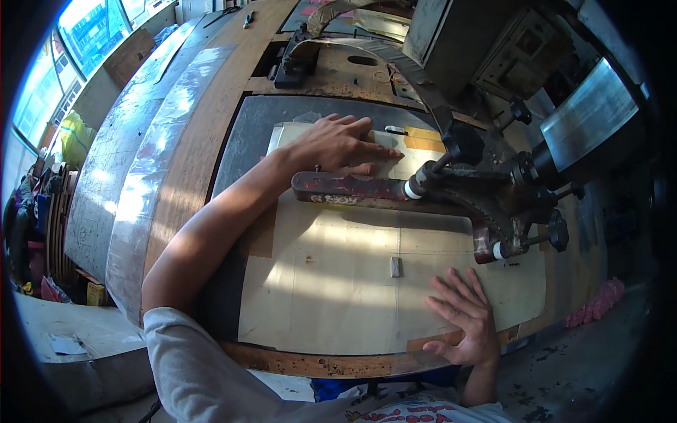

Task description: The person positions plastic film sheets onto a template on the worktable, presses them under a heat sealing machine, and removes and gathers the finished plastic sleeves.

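Observation:
A large cream sheet lies on a dark flat bed, with strips of brown tape along its edges. My left hand reaches across to the far part of the sheet, fingers stretched out and palm down, just beyond a dark red metal bar. Part of that hand's thumb side is close to the bar. At the near right, my right hand rests flat on the sheet with its fingers spread. Neither hand visibly holds anything. Between them a small grey rectangular piece sits on the sheet.
The bar belongs to a machine head with black knobs and a metal cylinder, overhanging the sheet's right side. A curved metal strip arches behind. Left is a wooden table with clear film. Pink material lies at right.

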A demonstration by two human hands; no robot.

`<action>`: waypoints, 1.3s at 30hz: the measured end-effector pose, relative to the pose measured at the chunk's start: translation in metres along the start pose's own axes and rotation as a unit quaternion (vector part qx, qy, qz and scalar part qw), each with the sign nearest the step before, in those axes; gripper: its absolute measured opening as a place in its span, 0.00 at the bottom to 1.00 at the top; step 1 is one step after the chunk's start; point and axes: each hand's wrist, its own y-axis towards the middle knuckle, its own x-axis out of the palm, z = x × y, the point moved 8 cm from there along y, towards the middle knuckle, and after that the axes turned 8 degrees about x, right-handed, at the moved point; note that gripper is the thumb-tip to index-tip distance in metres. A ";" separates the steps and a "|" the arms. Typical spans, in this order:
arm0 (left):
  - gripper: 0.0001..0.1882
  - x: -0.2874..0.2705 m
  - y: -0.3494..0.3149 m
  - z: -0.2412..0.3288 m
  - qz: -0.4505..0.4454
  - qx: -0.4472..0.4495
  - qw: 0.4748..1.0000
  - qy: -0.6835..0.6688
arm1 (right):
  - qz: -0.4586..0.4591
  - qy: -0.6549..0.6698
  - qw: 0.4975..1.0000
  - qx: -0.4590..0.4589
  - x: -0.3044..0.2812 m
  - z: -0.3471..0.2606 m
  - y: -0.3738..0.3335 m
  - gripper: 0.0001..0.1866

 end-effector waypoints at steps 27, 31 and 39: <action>0.22 -0.003 0.007 -0.004 -0.075 -0.042 0.996 -0.017 | -0.021 -0.061 0.998 0.029 0.002 -0.003 0.004 0.36; 0.23 0.001 0.006 -0.007 -0.096 -0.058 0.994 -0.015 | -0.051 -0.102 0.993 0.032 0.007 -0.001 0.002 0.38; 0.25 0.003 0.004 -0.008 -0.100 -0.073 0.992 -0.025 | -0.052 -0.103 0.993 0.035 0.009 -0.004 0.003 0.38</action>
